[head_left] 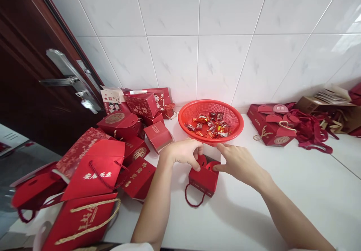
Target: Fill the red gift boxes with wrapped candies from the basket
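A small red box (203,180) with a dark red cord handle stands on the white table, its top flaps partly raised. My left hand (187,153) grips the box's left upper edge, thumb on the near side. On the right upper edge rests my right hand (232,162), its thumb by the flap and its other fingers reaching over the far side. Just behind the box is a red plastic basket (183,117) holding several wrapped candies (213,125).
Several red gift boxes and bags (104,160) crowd the left side. At the right are red boxes (272,125), dark red ribbons (310,130) and an open carton (324,110). A tiled wall (225,55) rises behind; a door (34,63) is at the left.
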Tool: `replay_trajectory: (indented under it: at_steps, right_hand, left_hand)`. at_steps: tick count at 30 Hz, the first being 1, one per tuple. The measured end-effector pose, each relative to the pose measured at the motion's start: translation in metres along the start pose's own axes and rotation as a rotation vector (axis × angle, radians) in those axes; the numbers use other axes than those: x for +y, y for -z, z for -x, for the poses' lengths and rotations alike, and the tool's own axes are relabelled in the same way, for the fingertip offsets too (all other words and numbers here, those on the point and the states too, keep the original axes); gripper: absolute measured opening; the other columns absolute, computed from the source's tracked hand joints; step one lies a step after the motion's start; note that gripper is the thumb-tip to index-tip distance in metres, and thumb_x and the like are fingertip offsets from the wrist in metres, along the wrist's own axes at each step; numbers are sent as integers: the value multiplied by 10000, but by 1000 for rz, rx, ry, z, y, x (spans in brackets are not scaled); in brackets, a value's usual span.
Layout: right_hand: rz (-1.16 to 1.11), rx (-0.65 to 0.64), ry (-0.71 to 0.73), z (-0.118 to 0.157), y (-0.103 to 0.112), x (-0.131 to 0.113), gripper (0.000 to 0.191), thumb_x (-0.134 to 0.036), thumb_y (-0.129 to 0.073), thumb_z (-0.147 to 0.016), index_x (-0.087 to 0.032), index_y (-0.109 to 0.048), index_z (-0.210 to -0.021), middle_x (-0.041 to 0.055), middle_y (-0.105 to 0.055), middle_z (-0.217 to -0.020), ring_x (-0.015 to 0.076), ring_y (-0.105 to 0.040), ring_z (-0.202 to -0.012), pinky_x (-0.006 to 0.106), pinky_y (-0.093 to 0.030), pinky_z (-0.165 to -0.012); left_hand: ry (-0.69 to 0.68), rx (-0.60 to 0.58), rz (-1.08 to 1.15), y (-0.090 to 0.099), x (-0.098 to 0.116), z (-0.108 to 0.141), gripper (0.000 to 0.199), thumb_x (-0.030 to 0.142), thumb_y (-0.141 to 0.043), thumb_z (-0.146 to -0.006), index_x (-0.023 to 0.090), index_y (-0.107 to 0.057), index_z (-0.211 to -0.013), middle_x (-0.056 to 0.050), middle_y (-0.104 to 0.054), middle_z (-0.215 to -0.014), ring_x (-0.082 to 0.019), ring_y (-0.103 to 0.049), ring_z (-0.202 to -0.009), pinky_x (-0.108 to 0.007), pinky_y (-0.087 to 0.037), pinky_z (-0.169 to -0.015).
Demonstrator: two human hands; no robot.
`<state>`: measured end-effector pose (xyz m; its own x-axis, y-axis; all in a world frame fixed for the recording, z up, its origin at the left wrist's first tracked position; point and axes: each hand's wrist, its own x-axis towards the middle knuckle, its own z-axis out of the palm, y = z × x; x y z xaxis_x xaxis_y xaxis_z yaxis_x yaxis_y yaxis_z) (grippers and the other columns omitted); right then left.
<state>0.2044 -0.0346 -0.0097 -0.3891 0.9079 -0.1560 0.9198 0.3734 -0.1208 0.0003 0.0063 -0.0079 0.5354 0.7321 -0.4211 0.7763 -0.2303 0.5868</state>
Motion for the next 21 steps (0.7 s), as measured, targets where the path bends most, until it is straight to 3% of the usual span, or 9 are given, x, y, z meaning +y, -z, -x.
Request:
replay_trajectory:
  at_steps: [5, 9, 12, 18, 21]
  right_hand:
    - [-143, -17, 255, 11, 6, 2, 198, -395, -625, -912, -207, -613, -851, 29, -655, -813, 172, -578, -677, 269, -301, -573]
    - [-153, -142, 381, 11, 5, 3, 213, -379, -606, -919, -201, -642, -807, 27, -626, -806, 155, -538, -656, 267, -311, -587]
    - [-154, -199, 400, 8, 3, 3, 174, -329, -627, -894, -200, -651, -779, 28, -625, -842, 150, -531, -669, 265, -313, -594]
    - [-200, -192, 433, 3, 8, 15, 125, -312, -640, -882, -212, -678, -819, 18, -658, -838, 159, -570, -700, 266, -365, -624]
    - [-173, -151, 323, -5, 6, 31, 157, -221, -547, -919, -205, -701, -944, 50, -703, -927, 191, -632, -798, 281, -417, -678]
  left_hand:
    - [162, 41, -133, -1, -2, -7, 494, 381, -851, -557, 214, -541, -903, 9, -640, -899, -194, -596, -793, -265, -394, -588]
    - [151, 19, -106, -2, -6, -12, 517, 381, -854, -560, 216, -531, -928, -1, -641, -975, -194, -602, -833, -257, -406, -598]
    - [89, -4, -51, -2, -6, -14, 485, 301, -842, -585, 218, -550, -964, -15, -644, -1062, -198, -624, -899, -248, -438, -639]
    - [-84, -81, 43, -2, -5, -19, 429, 188, -777, -635, 243, -653, -1041, -9, -667, -1159, -216, -625, -1051, -248, -475, -753]
    - [-134, -107, 53, -4, -7, -25, 401, 205, -772, -639, 237, -687, -1030, -9, -695, -1114, -219, -619, -1048, -255, -478, -787]
